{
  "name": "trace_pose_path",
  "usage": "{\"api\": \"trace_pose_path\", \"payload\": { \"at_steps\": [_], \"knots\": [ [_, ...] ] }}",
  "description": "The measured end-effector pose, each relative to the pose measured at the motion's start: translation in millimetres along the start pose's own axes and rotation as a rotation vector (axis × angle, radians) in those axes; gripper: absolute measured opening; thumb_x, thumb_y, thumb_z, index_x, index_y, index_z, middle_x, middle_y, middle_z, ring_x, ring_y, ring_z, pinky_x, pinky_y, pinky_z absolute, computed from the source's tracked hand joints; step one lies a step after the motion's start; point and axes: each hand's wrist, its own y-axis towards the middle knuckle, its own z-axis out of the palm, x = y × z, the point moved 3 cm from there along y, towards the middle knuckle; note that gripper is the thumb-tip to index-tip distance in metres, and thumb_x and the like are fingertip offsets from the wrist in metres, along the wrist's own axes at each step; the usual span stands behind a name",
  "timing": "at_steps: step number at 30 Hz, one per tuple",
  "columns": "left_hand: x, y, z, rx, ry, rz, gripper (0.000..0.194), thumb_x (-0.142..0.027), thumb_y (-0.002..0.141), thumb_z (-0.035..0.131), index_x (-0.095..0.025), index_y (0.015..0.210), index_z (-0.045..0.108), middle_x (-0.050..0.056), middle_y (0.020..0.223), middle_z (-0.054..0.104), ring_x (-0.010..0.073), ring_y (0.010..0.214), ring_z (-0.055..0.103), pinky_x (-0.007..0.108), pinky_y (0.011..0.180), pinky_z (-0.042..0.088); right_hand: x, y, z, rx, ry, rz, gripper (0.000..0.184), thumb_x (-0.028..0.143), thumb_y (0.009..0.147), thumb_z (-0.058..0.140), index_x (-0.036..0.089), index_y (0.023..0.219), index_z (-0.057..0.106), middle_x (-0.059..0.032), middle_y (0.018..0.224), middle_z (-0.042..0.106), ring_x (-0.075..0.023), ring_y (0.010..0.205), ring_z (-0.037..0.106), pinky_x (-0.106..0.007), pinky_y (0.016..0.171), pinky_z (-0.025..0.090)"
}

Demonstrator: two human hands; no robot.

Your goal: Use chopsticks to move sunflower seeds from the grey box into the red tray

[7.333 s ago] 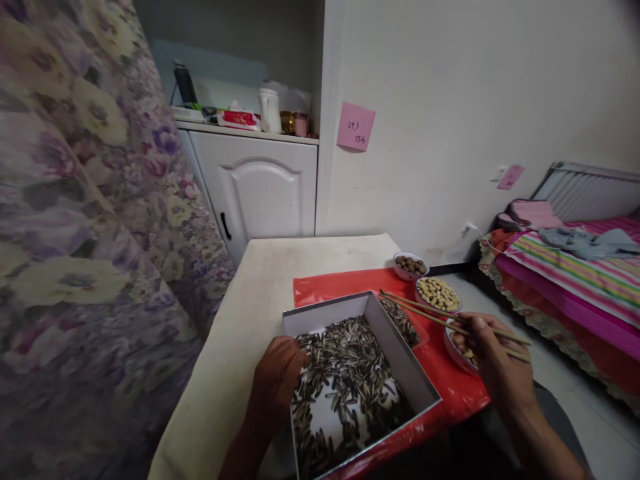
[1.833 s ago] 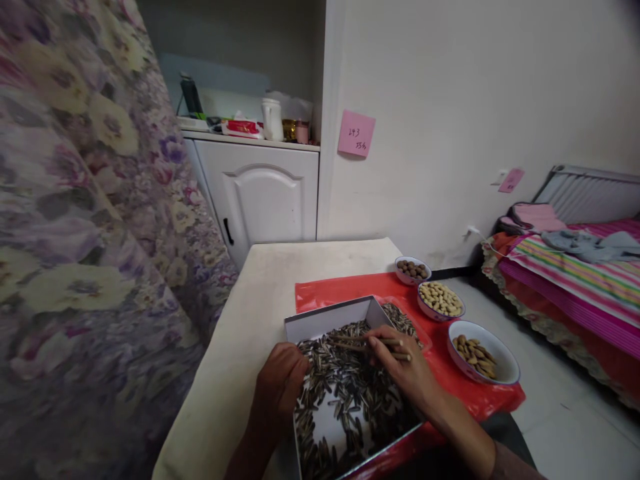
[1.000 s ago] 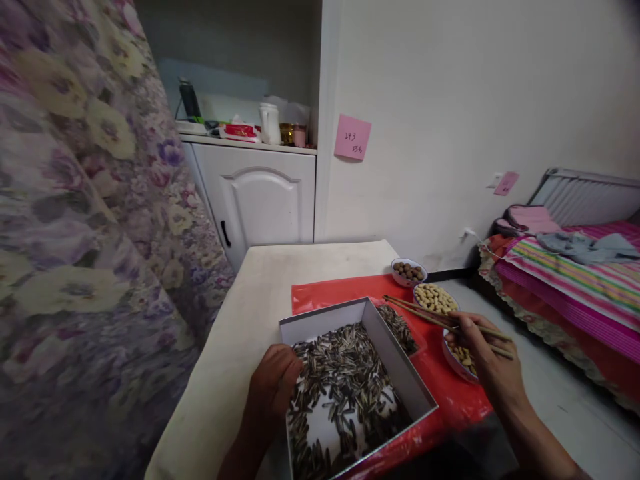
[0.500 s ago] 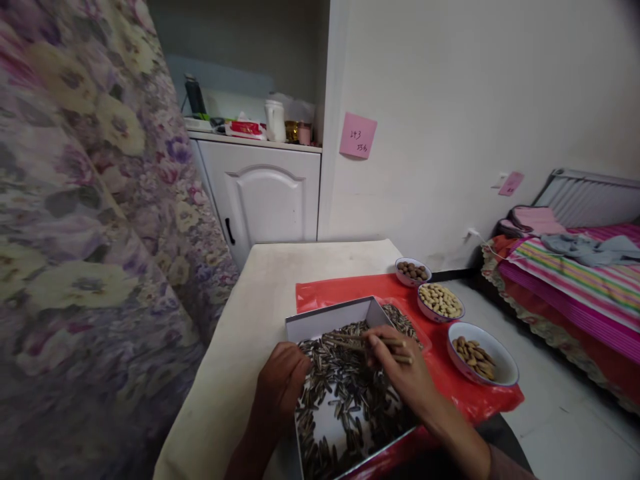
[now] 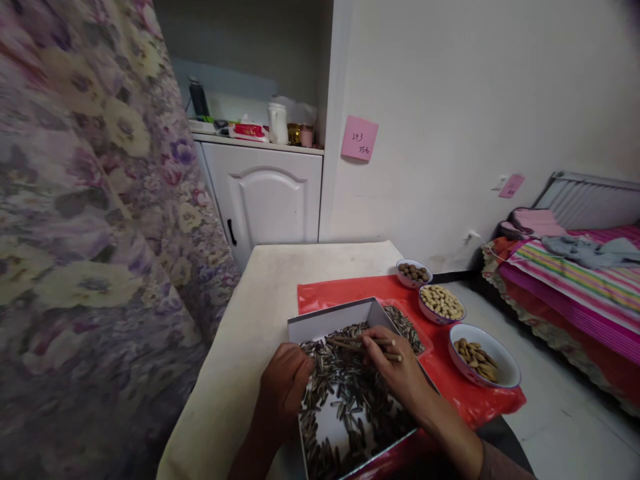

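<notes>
In the head view, a shallow white box (image 5: 333, 317) holds a layer of striped sunflower seeds (image 5: 327, 367). My right hand (image 5: 390, 363) is closed round a pair of wooden chopsticks (image 5: 350, 343). Their tips point left, low over the seeds near the back of the box; whether a seed is between them is too small to tell. At the box's left wall my left hand (image 5: 285, 383) is closed with curled fingers, gripping the edge. A clear tray (image 5: 427, 341) with more sunflower seeds sits just behind the right wall, partly hidden by the box and my right hand.
Along the right of a red plastic sheet (image 5: 325, 293) stand a bowl of round brown nuts (image 5: 414, 272), a bowl of peanuts (image 5: 441, 302) and a bowl of almond-like nuts (image 5: 484, 357). Beneath is a cream-covered table (image 5: 240, 333). A flowered curtain (image 5: 100, 267) hangs left.
My right hand and the chopsticks have moved slightly left over the seeds. My left hand stays at the box's wall. The whole view has shifted a little.
</notes>
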Motion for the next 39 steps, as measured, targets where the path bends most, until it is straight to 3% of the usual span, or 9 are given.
{"api": "trace_pose_path", "payload": {
  "at_steps": [4,8,15,19,23,28,30,34,39],
  "knots": [
    [-0.5,1.4,-0.5,-0.002,0.014,0.013,0.03,-0.024,0.097,0.04,-0.021,0.067,0.044,0.001,0.068,0.048,0.0173,0.074,0.047,0.032,0.069,0.04,2.3,-2.3,-9.2,-0.012,0.006,0.02,0.033,0.044,0.094,0.052,0.019,0.085,0.071,-0.0018,0.065,0.067,-0.0168,0.058,0.063,-0.025,0.054,0.047],
    [-1.9,2.8,-1.4,-0.004,0.016,0.009,0.03,-0.025,0.097,0.04,-0.021,0.068,0.044,0.001,0.068,0.049,0.0176,0.074,0.048,0.032,0.07,0.04,9.5,-15.1,-38.4,-0.043,0.053,0.078,0.032,0.045,0.094,0.054,0.019,0.094,0.072,-0.002,0.066,0.068,-0.0179,0.061,0.066,-0.025,0.057,0.049],
    [-0.4,3.2,-1.3,-0.006,0.015,0.019,0.029,-0.023,0.097,0.041,-0.021,0.068,0.046,0.001,0.068,0.049,0.0178,0.075,0.048,0.033,0.072,0.041,3.7,-43.2,-121.8,-0.402,0.096,0.134,0.03,0.048,0.089,0.061,0.022,0.1,0.071,-0.0035,0.073,0.072,-0.0205,0.069,0.069,-0.028,0.067,0.055],
    [-1.2,3.5,-1.8,-0.011,0.015,0.026,0.029,-0.022,0.097,0.04,-0.021,0.069,0.047,0.001,0.068,0.05,0.0179,0.076,0.049,0.033,0.073,0.041,-20.7,-36.6,-136.5,-0.482,0.059,0.18,0.035,0.051,0.087,0.063,0.021,0.102,0.071,-0.0052,0.079,0.073,-0.0224,0.071,0.069,-0.031,0.07,0.055],
    [-1.7,2.9,-2.5,-0.012,0.01,0.032,0.029,-0.022,0.096,0.041,-0.02,0.069,0.047,0.001,0.068,0.049,0.0173,0.076,0.049,0.032,0.072,0.04,-29.6,-27.1,-129.5,-0.449,0.016,0.164,0.036,0.051,0.087,0.061,0.02,0.104,0.069,-0.0053,0.082,0.073,-0.0216,0.072,0.068,-0.03,0.068,0.054],
    [-1.1,3.0,-1.9,-0.007,0.002,0.016,0.028,-0.021,0.097,0.041,-0.02,0.069,0.046,0.001,0.069,0.049,0.0169,0.076,0.048,0.032,0.072,0.039,-7.7,-27.9,-114.5,-0.449,0.018,0.129,0.034,0.049,0.089,0.06,0.021,0.106,0.071,-0.0052,0.085,0.074,-0.0207,0.073,0.068,-0.028,0.068,0.054],
    [-1.5,3.1,-1.7,-0.004,-0.002,0.014,0.028,-0.021,0.097,0.041,-0.02,0.069,0.046,0.001,0.069,0.049,0.0167,0.076,0.048,0.032,0.071,0.039,0.2,-25.6,-99.2,-0.37,0.053,0.104,0.032,0.047,0.09,0.058,0.021,0.105,0.071,-0.0051,0.083,0.074,-0.0202,0.071,0.069,-0.027,0.066,0.054],
    [-2.0,2.1,-1.6,0.001,-0.003,0.006,0.029,-0.021,0.098,0.04,-0.02,0.069,0.045,0.001,0.069,0.048,0.0165,0.075,0.047,0.031,0.071,0.039,1.0,-14.3,-52.3,-0.085,0.079,0.083,0.032,0.045,0.093,0.054,0.018,0.097,0.071,-0.0034,0.069,0.07,-0.0185,0.06,0.067,-0.026,0.057,0.051],
    [0.0,-0.4,-0.6,-0.009,-0.009,-0.006,0.027,-0.021,0.097,0.042,-0.02,0.07,0.045,0.001,0.071,0.049,0.0167,0.077,0.048,0.031,0.072,0.039,-4.1,-4.5,-18.1,-0.036,-0.035,0.042,0.03,0.041,0.094,0.051,0.018,0.091,0.07,-0.0044,0.074,0.071,-0.0182,0.061,0.068,-0.026,0.058,0.05]
  ]
}}
